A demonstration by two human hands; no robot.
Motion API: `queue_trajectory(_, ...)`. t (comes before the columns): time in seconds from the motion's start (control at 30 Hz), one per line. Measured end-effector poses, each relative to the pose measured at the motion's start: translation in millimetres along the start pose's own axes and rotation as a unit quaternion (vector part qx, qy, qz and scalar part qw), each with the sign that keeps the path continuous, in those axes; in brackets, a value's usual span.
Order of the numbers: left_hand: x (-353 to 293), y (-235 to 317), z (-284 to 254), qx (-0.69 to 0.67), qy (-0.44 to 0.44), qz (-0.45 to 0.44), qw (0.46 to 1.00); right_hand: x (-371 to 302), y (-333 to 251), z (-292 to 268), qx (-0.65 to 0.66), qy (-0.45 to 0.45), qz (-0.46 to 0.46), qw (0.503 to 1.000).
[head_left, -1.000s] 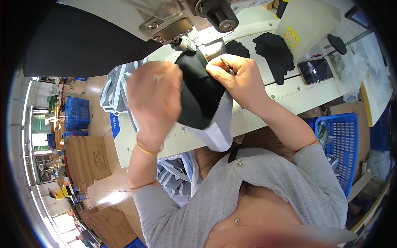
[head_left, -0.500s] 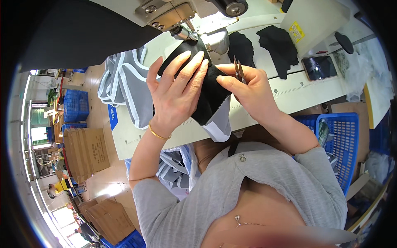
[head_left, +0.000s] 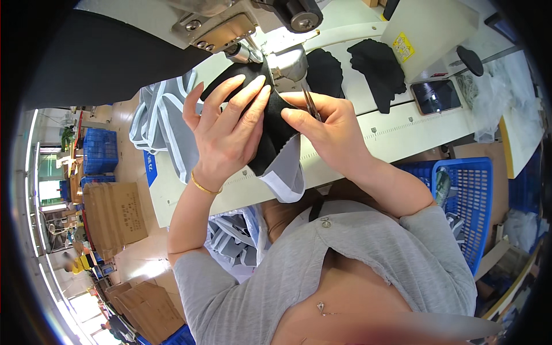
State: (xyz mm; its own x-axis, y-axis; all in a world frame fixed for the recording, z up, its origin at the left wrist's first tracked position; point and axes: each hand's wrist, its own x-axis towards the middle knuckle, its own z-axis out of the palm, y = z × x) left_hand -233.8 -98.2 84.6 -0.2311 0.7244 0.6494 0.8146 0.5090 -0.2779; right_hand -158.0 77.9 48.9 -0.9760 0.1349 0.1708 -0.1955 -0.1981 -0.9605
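Note:
A black fabric piece (head_left: 278, 121) with a grey, white-edged underside (head_left: 286, 171) lies beneath the sewing machine head (head_left: 227, 34), its near end hanging over the table edge. My left hand (head_left: 229, 123) rests flat on the black fabric with fingers spread, close to the presser foot (head_left: 244, 53). At the fabric's right edge, my right hand (head_left: 330, 126) pinches the cloth between thumb and forefinger. Dark pointed thread snips (head_left: 311, 104) are also held in the right hand, their blades pointing up past the fingers. The fabric under my left palm is hidden.
Grey pieces with white edging (head_left: 167, 121) are heaped left of the machine. Black fabric pieces (head_left: 376, 72) and a phone (head_left: 436, 96) lie to the right. A blue basket (head_left: 468, 213) stands below the table's right side, and a bag of grey pieces (head_left: 236, 236) sits under the table.
The whole view has shifted a little. Both hands have moved slightly left with the fabric, and more of its grey underside shows near my right hand.

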Motion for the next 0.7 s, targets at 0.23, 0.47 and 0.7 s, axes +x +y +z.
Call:
queue_trajectory(0.23, 10, 4, 4, -0.002, 0.005, -0.018, 1.0, 16, 3, -5, 0.028, 0.02, -0.008, 0.999)
queue_trajectory(0.47, 11, 0, 10, 0.011, 0.018, -0.031, 0.999, 27, -8, -4, 0.014, 0.014, -0.003, 1.0)
queue_trajectory(0.7, 13, 1, 15, 0.037, 0.024, -0.047, 0.998, 35, -9, -5, -0.063, 0.035, -0.064, 0.995)
